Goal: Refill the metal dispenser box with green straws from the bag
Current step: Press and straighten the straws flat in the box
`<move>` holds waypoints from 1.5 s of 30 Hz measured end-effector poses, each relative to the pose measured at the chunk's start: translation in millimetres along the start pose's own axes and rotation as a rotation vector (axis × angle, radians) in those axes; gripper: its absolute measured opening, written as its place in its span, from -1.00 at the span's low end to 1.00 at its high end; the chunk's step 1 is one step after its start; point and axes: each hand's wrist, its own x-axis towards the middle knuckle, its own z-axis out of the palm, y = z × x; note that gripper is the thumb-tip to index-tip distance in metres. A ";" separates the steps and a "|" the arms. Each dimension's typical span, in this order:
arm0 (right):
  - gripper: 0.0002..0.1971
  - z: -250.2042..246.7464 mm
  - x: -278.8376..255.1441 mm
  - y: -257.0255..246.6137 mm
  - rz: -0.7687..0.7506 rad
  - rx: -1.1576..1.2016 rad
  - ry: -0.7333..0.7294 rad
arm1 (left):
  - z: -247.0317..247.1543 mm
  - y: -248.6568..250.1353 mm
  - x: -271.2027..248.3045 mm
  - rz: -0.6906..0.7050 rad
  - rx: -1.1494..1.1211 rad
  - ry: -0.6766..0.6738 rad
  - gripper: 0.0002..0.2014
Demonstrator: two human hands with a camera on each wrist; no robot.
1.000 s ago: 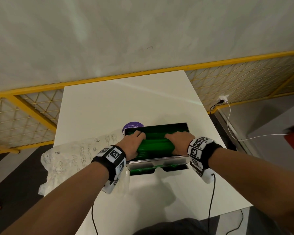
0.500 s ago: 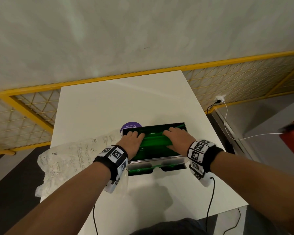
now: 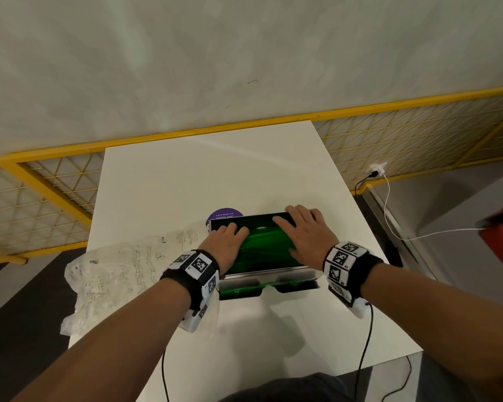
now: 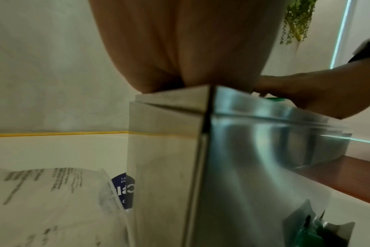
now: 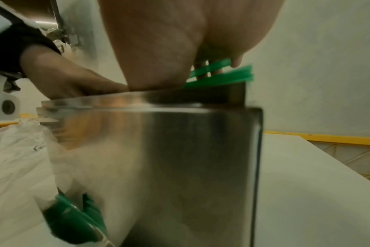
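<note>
The white worktop [image 3: 244, 175] fills the middle of the head view, running from the yellow mesh railing [image 3: 55, 184] at 12 o'clock down to the person at 6. At 9 o'clock of the box a crumpled clear bag [image 3: 119, 271] with printed text lies flat, its near end hanging over the worktop's left edge. The metal dispenser box [image 3: 267, 275] stands just below centre, its top open and its lower front slot facing 6 o'clock. Green straws [image 3: 262, 245] fill the open top, and more show in the front slot; in the right wrist view a few straw ends stick up past the box's rim at its right end. The right hand [image 3: 305, 236] lies palm down on the straws at the 3 o'clock end, fingers [image 3: 283, 223] straight and spread wide, holding nothing. The left hand [image 3: 225, 245] lies palm down at the 9 o'clock end, fingers extended and close together, pressing on the straws. A purple round sticker [image 3: 224, 214] peeks out behind the box at 11 o'clock.
</note>
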 end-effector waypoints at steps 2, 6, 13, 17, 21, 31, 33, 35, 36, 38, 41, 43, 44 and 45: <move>-0.42 -4.6 2.4 -1.3 -0.020 0.060 -0.069 | -1.4 -2.0 0.9 -0.005 -0.142 0.004 -0.45; -0.56 -12.2 7.8 -2.8 -0.031 0.128 -0.071 | -10.6 -5.8 2.2 -0.011 -0.403 -0.006 -0.38; -0.06 -9.6 22.7 7.4 -0.083 0.237 -0.373 | -13.8 -6.9 3.4 0.047 -0.231 -0.178 0.00; 0.08 11.1 28.6 7.1 -0.045 0.052 -0.459 | -7.9 1.9 11.7 -0.022 0.078 -0.270 0.04; 0.14 14.1 28.7 6.6 -0.017 -0.020 -0.476 | -7.8 7.5 12.6 -0.061 0.241 -0.300 -0.01; -0.22 2.6 31.6 11.5 0.037 0.172 -0.271 | -18.8 0.6 20.5 -0.095 -0.093 -0.214 -0.35; -0.38 -1.8 33.5 12.3 0.042 0.245 -0.277 | -22.6 -2.8 22.9 -0.081 -0.151 -0.209 -0.41; -0.51 -6.3 33.7 14.0 0.032 0.283 -0.287 | -25.7 -6.2 23.8 -0.054 -0.188 -0.203 -0.48; -0.54 -7.9 33.2 15.2 0.026 0.295 -0.299 | -26.9 -8.1 23.1 -0.041 -0.212 -0.198 -0.50; -0.54 -9.8 32.0 17.4 0.011 0.310 -0.315 | -29.3 -12.6 21.7 -0.018 -0.258 -0.167 -0.48; -0.45 -11.0 29.3 18.6 -0.029 0.305 -0.311 | -27.5 -18.9 18.5 0.028 -0.308 -0.100 -0.45; -0.40 -10.9 26.5 17.7 -0.062 0.265 -0.293 | -24.8 -20.3 17.0 0.047 -0.281 -0.086 -0.43; -0.40 -10.2 24.3 16.6 -0.069 0.252 -0.286 | -23.0 -20.3 16.9 0.049 -0.255 -0.092 -0.42; -0.40 -8.1 22.1 14.9 -0.072 0.246 -0.277 | -21.5 -19.7 17.3 0.050 -0.224 -0.102 -0.41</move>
